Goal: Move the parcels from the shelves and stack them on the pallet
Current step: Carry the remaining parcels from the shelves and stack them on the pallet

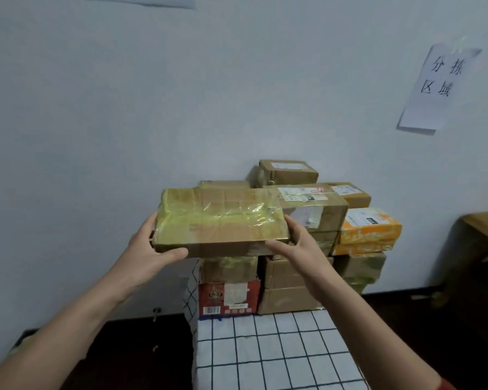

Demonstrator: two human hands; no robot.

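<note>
While both forearms reach forward from the bottom corners of the view, the left hand (150,249) and the right hand (296,243) hold a flat parcel (220,218) level between them, one hand at each short end. The left grip is closed on the parcel: the thumb lies along the near side face, and the fingers are hidden under and behind the left end. The right grip is closed too, with the thumb pressed on the near edge and the fingers wrapped round the right end, their tips out of sight below. The parcel is brown cardboard bound in shiny yellow tape.

It is raised in front of the upper part of a stack (293,277) of boxes against the wall (96,108). Whether its far edge touches the stack cannot be told, since it covers the boxes behind it. The stack stands at the far edge of a checked cloth (279,347), which hides whatever carries it. A red box (228,296) sits at the stack's lower left and an orange packet (369,229) on its right side. At the right edge a wooden table (485,226) is cut off. A paper sign (440,88) hangs on the wall.
</note>
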